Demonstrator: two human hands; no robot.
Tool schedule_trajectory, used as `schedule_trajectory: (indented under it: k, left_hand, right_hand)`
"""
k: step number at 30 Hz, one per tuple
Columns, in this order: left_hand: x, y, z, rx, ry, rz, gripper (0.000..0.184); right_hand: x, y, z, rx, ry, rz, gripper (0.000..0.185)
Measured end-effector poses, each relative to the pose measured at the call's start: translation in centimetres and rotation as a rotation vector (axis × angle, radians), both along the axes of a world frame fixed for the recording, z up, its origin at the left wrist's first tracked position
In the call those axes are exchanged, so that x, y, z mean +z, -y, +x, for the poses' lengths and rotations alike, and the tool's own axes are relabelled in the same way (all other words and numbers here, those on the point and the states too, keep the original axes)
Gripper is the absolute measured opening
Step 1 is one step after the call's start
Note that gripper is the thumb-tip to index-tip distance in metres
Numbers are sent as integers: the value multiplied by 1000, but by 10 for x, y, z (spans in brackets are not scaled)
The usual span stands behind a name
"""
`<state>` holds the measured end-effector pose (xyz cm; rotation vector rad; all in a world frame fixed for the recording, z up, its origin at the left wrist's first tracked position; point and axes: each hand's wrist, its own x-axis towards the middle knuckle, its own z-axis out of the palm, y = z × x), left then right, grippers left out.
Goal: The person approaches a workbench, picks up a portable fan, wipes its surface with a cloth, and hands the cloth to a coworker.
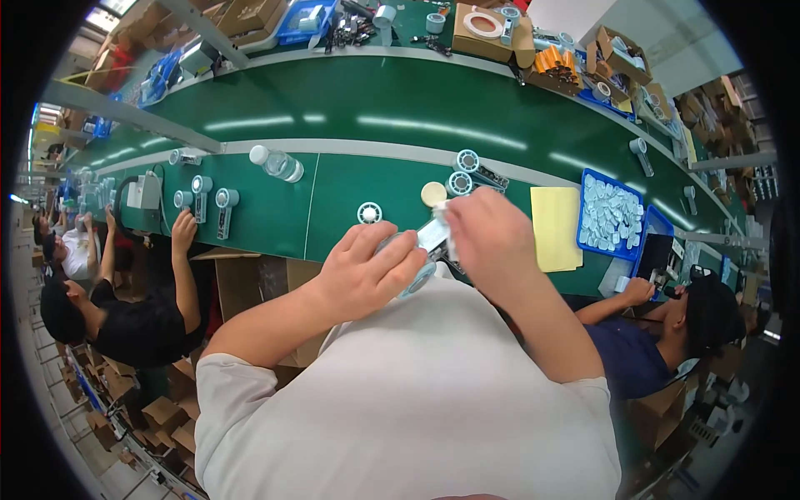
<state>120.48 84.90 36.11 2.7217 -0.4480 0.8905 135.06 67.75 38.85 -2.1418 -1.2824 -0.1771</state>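
Observation:
My left hand [367, 268] is wrapped round a light-blue handheld fan [432, 236], whose pale handle points up to the right; most of its head is hidden by the fingers. My right hand [493, 240] is closed at the handle's end, pinching a small white piece [451, 237] that looks like soft cloth or paper. Just beyond my hands a round fan head [369, 212] lies on the green bench. Beside the right hand are a cream-coloured round disc [433, 194] and two more handheld fans [460, 182] with dark open handles.
A yellow sheet [556, 229] and a blue tray [612, 212] of small white parts lie to the right. A clear bottle [277, 163] lies at the back left. Several fans [225, 212] stand near a co-worker's hand [184, 232]. Another person [667, 333] sits at right.

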Motion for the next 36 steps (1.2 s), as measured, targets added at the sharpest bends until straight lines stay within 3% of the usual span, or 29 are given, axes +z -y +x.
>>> schedule_trajectory:
  k: [6, 11, 15, 19, 24, 26, 36]
  left_hand:
    - [-16, -2, -3, -41, 91, 37, 39]
    - [-17, -5, -4, -46, 72, 37, 35]
    - [-12, 1, 2, -71, 133, 59, 36]
    - [-9, -2, 0, -101, 141, 102, 39]
    - [2, -5, 6, -110, 213, 103, 43]
    - [10, -5, 9, -124, 286, 84, 45]
    - [27, 4, 22, -186, 321, 110, 46]
  right_hand:
    - [9, -16, -26, 170, 20, -36, 16]
    - [-9, -1, 7, 8, 6, -56, 16]
    - [3, -6, -19, 108, 30, -51, 11]
    - [-14, 18, 14, 54, 53, 6, 8]
    - [-20, 67, 44, -205, -220, -41, 5]
    - [-13, 77, 43, -299, -573, 127, 5]
    - [-21, 121, 44, -350, -1062, 455, 9]
